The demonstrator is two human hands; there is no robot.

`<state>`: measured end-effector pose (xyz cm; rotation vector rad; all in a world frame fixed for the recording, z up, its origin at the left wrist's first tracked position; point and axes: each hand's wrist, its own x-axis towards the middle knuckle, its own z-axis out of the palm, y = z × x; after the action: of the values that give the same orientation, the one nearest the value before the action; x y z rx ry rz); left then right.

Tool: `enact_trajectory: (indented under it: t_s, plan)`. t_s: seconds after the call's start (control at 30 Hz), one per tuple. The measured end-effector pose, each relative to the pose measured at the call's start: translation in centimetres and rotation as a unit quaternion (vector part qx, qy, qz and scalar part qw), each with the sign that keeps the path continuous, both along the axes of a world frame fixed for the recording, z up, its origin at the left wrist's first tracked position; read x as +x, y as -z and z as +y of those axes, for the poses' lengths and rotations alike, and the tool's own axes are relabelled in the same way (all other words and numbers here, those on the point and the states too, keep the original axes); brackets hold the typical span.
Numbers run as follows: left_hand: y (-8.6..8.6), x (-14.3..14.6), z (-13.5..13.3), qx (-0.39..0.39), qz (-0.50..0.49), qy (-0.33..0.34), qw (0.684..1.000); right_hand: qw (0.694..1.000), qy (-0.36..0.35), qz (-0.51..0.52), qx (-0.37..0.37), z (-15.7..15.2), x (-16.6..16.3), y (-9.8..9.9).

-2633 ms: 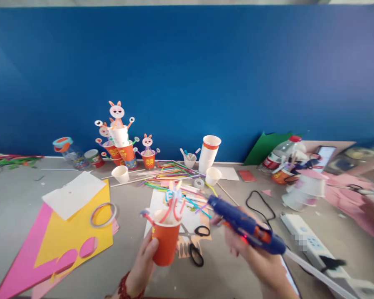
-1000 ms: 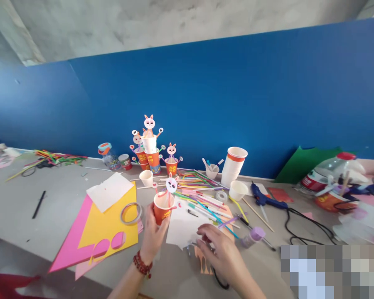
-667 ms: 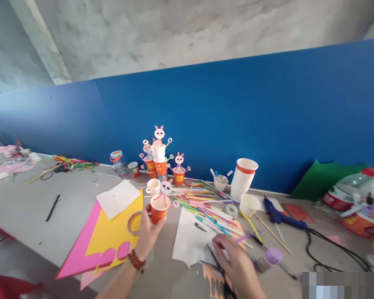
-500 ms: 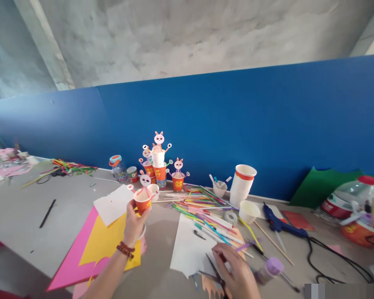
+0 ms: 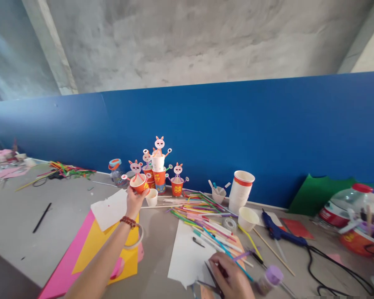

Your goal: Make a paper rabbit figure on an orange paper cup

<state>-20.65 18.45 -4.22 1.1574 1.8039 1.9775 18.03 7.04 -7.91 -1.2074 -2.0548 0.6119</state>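
Observation:
My left hand is raised, its fingers wrapped around an orange paper cup. A pink paper rabbit head and round paper paws on thin stems stick up from this cup. Lower right, my right hand is curled around a pair of dark scissors, whose blades are apart; the handles are largely hidden. Beyond the left hand stand similar rabbit cups, among them a stacked one and a single one. A small white cup stands beside the left hand.
Colored sticks and pens lie beside white paper. Further right are a tall stack of cups, a blue glue gun with its cord, and a lidded bottle. Yellow paper lies at left. A blue panel stands behind.
My left hand has moved forward and left with the rabbit cup, bringing it nearer the other rabbit cups. The right hand stays by the scissors. The view has tilted slightly.

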Motion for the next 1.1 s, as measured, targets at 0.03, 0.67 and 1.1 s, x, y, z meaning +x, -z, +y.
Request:
enact_trajectory:
  t_s: [0.03, 0.67, 1.1]
  plan:
    - [0.2, 0.1, 0.6, 0.001, 0.003, -0.006, 1.000, 1.000, -0.001, 0.000, -0.001, 0.1, 0.1, 0.1]
    - [3.3, 0.5, 2.6, -0.068, 0.109, -0.017, 0.992, 0.997, -0.011, -0.075, -0.027, 0.7, 0.4, 2.0]
    - [4.0, 0.7, 2.4, -0.095, 0.145, -0.038, 0.984, 0.995, -0.005, -0.094, -0.034, 0.5, 0.2, 1.9]
